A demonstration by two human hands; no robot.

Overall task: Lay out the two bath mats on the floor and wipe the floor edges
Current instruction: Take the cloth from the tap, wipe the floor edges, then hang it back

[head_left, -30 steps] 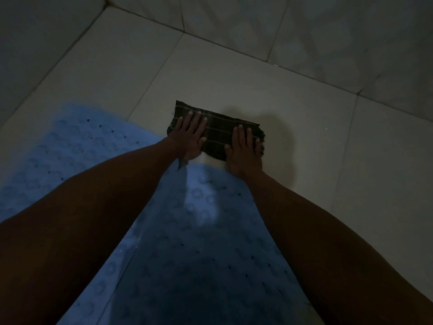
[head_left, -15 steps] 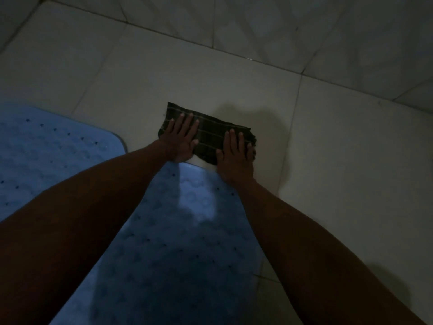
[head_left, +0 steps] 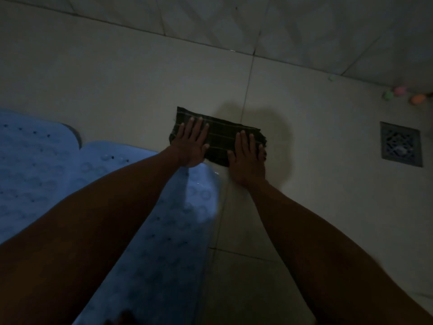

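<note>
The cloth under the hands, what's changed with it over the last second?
Both hands, left hand and right hand, slid the cloth rightward along the floor, past the mats' edge toward the drain. Palms stayed flat on it; the bath mats stayed put.

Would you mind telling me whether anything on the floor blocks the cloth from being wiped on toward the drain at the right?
Nothing visible does. Both hands, left hand and right hand, press flat on the dark cloth, and the tile between it and the floor drain is bare. The small coloured objects sit farther back by the wall.
</note>
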